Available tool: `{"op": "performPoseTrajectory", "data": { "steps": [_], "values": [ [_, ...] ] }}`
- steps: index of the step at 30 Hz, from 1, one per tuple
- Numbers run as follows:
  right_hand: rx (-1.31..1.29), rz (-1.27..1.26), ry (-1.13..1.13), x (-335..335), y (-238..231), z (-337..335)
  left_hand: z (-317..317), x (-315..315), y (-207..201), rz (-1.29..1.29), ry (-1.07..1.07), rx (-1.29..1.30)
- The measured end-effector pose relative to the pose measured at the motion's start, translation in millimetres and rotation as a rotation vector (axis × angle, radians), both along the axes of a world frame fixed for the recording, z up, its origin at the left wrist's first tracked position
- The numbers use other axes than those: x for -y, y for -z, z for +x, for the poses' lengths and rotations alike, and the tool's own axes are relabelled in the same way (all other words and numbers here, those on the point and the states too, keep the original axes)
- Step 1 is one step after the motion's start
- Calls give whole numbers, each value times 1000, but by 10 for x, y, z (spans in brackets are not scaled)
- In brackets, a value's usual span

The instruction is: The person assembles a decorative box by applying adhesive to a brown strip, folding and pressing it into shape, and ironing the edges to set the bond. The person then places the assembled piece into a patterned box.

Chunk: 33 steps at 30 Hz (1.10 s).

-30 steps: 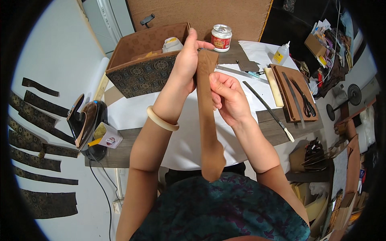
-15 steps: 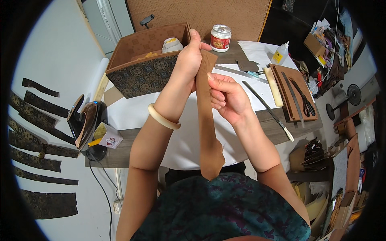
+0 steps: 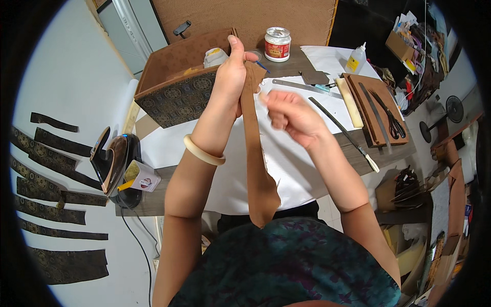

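Note:
My left hand [image 3: 231, 77] grips the upper part of a long brown fabric strip [image 3: 255, 153], thumb pointing up. The strip hangs toward my lap, its right edge frayed and its lower end wider and ragged. To the right of its upper part, my right hand [image 3: 296, 116] has its fingers pinched together, slightly blurred. Thin pale threads [image 3: 261, 88] show by those fingertips; whether they are held I cannot make out. Behind my left hand stands a box [image 3: 176, 97] with dark patterned sides and a brown lining.
White paper [image 3: 225, 179] covers part of the table. An iron [image 3: 113, 158] and a white cup [image 3: 147, 176] stand at left. A jar [image 3: 277, 46] is at the back. To the right lie a steel ruler [image 3: 302, 86], a dark long blade [image 3: 340, 128], scissors [image 3: 391, 120] and a glue bottle [image 3: 354, 60].
My right hand has come away from the strip toward the right, fingers still pinched. My left hand and the strip appear slightly farther left as the whole view shifts a little.

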State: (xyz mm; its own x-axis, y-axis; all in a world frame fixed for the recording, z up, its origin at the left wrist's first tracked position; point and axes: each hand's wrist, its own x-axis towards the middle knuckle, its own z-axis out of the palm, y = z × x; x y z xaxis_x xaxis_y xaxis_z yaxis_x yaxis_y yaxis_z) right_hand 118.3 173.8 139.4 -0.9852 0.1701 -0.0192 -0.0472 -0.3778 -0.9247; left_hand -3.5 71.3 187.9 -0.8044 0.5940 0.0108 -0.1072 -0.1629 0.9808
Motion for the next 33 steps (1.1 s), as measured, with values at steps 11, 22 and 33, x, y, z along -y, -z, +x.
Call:
{"op": "performPoseTrajectory", "data": {
  "steps": [11, 22, 33],
  "values": [
    [-234, 198, 224, -63, -236, -299, -37, -99, 47, 94, 51, 97],
    [-270, 204, 240, -39, -78, -387, -131, -94, 76, -6, 87, 72],
    [-316, 407, 491, 126, -84, -368, 48, -109, 19, 99, -25, 23]
  ]
}}
